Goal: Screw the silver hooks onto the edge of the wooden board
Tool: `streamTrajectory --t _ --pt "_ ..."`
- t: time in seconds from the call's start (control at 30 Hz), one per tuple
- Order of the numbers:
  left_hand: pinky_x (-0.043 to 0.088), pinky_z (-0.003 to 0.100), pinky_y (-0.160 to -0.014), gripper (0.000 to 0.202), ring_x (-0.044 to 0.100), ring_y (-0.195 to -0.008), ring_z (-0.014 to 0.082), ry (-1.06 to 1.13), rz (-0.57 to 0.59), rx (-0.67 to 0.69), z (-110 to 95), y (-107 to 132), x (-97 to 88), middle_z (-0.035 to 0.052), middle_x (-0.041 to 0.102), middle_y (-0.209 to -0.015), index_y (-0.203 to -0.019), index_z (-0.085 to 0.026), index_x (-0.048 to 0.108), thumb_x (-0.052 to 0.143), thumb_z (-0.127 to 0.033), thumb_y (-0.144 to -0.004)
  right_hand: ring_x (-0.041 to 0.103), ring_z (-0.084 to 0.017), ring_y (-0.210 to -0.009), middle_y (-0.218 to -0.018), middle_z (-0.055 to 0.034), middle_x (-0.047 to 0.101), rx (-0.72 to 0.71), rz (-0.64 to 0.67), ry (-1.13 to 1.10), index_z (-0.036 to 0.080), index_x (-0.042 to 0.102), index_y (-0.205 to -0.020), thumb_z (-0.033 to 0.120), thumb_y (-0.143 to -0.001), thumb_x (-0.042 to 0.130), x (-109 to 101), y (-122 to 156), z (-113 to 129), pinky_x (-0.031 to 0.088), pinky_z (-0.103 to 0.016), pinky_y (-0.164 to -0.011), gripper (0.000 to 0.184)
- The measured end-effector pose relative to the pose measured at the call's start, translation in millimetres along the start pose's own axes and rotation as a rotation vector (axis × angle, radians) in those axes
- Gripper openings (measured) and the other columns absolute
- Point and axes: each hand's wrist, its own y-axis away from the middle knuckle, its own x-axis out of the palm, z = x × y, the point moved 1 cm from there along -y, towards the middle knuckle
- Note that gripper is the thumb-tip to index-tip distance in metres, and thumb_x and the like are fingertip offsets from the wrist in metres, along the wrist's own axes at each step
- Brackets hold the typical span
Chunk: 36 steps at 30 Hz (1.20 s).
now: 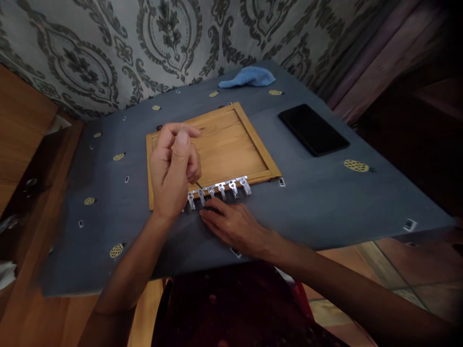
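My left hand (175, 168) is closed in a fist above the left part of a wooden framed panel (224, 144). A thin dark shaft (199, 185), like a screwdriver's, comes out below its fingers and points down at a metal hook rail (220, 185). The tool's handle is hidden in the fist. The silvery rail, with several hooks, lies along the panel's near edge. My right hand (235, 224) rests on the table in front of it, fingertips pressed together against the rail's hooks near the shaft's tip.
A dark blue-grey cloth with pineapple prints covers the table (296, 202). A black phone (313, 130) lies right of the panel, and a blue cloth (249, 77) lies at the back. Patterned fabric (170, 33) hangs behind. Wooden furniture (25, 140) stands at the left.
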Motion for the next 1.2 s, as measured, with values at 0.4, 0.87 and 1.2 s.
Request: streamTrajectory --t 0.4,0.87,1.2 --pt "0.016 0.022 -0.036 0.027 0.02 -0.035 0.0069 -0.035 -0.008 -0.002 2.2 1.9 -3.7 -0.0104 0.027 -0.045 -0.088 -0.023 0.06 0.063 -0.049 -0.094 0.063 -0.015 -0.071 -0.109 -0.0102 0.069 0.002 0.031 -0.02 0.015 0.071 -0.107 0.019 -0.101 0.052 -1.9 -0.6 0.0 0.044 -0.028 -0.057 0.02" --pt "0.017 0.023 -0.035 0.025 0.02 -0.035 0.0068 -0.078 -0.021 -0.062 6.5 4.7 -4.7 -0.0109 0.027 -0.046 -0.089 -0.024 0.057 0.061 -0.048 -0.096 0.064 -0.015 -0.073 -0.114 -0.01 0.071 0.014 0.058 0.026 0.016 0.071 -0.105 0.02 -0.102 0.051 -1.9 -0.8 0.1 0.041 -0.028 -0.057 0.021" --pt "0.017 0.022 -0.035 0.023 0.02 -0.036 0.0066 -0.037 -0.006 -0.035 10.1 5.1 -5.5 -0.0112 0.028 -0.046 -0.09 -0.023 0.057 0.061 -0.044 -0.097 0.062 -0.014 -0.072 -0.113 -0.012 0.068 0.003 0.039 -0.033 0.014 0.071 -0.106 0.019 -0.102 0.049 -0.9 -0.2 -1.2 0.045 -0.028 -0.059 0.022"
